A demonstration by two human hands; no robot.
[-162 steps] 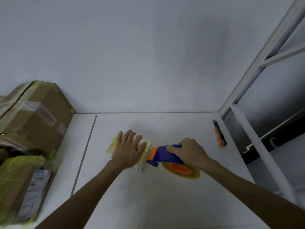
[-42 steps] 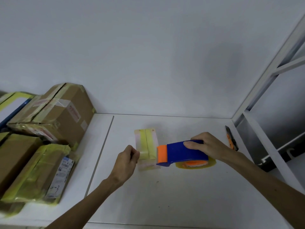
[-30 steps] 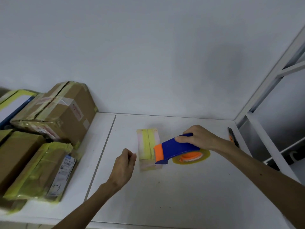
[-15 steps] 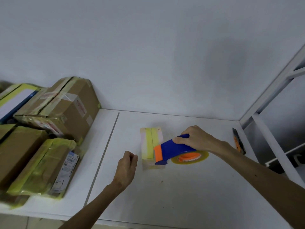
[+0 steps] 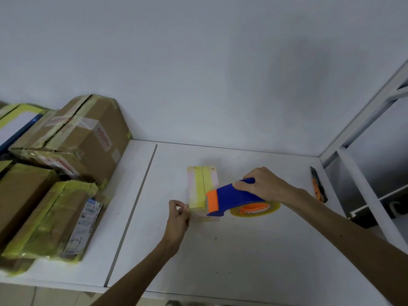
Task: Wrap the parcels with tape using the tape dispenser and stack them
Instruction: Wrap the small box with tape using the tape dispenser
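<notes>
- On white table (image 5: 231, 261), approx. centre: small parcel (image 5: 199, 188), flat, long axis pointing away, two yellow tape strips along top.
- Turned since approx. 5 s ago: then crosswise under a flat L palm, now lengthwise w/ top uncovered.
- Over its near-R corner: tape dispenser (image 5: 234, 198), blue body, orange nose touching or just above parcel; can't tell which. Yellow tape roll (image 5: 260, 212) behind nose, low against table.
- Clamped round dispenser handle: R hand (image 5: 262, 184), fingers wrapped over top, same hold as before.
- At parcel's near-L corner: L hand (image 5: 177, 217), fingers curled in, tips right at the edge. Slightly off it half a sec ago, closer in now. Pinching a tape end, the corner, or nothing: can't tell.
- Prob. meaning: lining up next strip on the turned parcel, L hand to anchor while R pulls dispenser. Wrap partly done, stacking not yet.
- Well off to R, nr table edge: box cutter (image 5: 318, 187), untouched.
- Far L: taped cardboard boxes (image 5: 92, 138) piled up; likely where this one goes once wrapped.
</notes>
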